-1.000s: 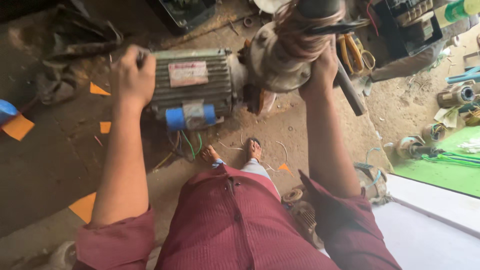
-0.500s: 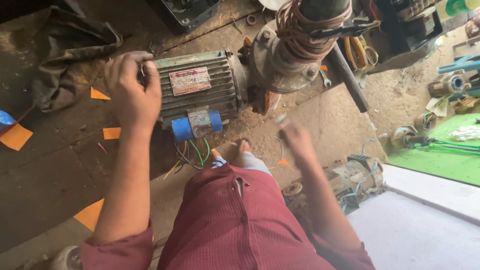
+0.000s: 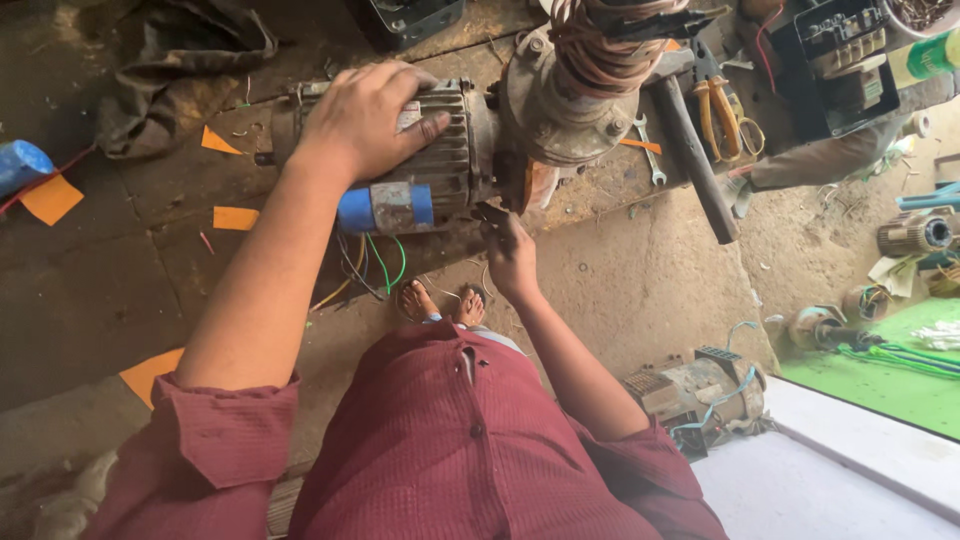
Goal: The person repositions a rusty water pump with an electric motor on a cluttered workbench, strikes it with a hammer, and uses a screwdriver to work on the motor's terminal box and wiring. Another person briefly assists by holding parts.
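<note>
The left hand (image 3: pixel 365 120) lies spread, palm down, on top of the ribbed motor (image 3: pixel 440 165) on the workbench (image 3: pixel 120 270), pressing as if to steady it. The right hand (image 3: pixel 510 255) pinches its fingers at the joint below the motor's pump end (image 3: pixel 565 110), seemingly working a small part there; whether it grips anything cannot be told.

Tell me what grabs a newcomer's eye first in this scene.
The ribbed grey electric motor at top centre, with the left hand pressed flat on its casing. The right hand reaches under its pump end. A blue cylinder is strapped to the motor's side, above loose coloured wires.
</note>
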The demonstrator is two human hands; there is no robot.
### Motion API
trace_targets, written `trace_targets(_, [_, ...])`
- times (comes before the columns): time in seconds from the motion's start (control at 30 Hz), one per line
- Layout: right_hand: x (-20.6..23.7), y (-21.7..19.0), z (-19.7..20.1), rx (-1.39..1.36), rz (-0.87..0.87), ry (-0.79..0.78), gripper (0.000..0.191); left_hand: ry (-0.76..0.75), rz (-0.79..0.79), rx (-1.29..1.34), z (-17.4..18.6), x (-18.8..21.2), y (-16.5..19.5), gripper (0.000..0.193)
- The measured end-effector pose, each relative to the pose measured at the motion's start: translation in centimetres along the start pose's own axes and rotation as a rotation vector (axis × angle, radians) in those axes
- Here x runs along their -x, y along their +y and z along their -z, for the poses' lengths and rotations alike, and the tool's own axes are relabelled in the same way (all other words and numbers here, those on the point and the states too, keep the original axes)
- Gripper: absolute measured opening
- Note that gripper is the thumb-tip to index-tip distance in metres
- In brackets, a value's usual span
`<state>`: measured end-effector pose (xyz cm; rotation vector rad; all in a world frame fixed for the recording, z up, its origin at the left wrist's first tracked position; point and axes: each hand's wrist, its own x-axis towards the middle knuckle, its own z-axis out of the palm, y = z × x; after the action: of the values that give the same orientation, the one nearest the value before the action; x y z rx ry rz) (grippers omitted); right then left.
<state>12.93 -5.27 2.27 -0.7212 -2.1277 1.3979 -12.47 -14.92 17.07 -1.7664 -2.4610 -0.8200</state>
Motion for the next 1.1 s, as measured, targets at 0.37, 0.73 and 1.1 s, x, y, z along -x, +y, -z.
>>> trace_targets(0.37, [-2.2,-3.7,-0.6,-0.869,-0.734,-0.146,0.027,0.028,0.045,0.004,-0.2,0.2,0.0,0.046])
trace_targets(0.73, [-0.4,-0.1,-0.6,-0.292,-0.215,-0.065,0.04,0.066,0.014,-0.002,-0.2,-0.2,-0.1,0.038])
trace_targets(1.1, [-2.8,-3.5,-1.1,-0.689,-0.605,-0.159,0.024,0.082,0.0,-0.021,-0.4,-0.3,-0.4,0.035])
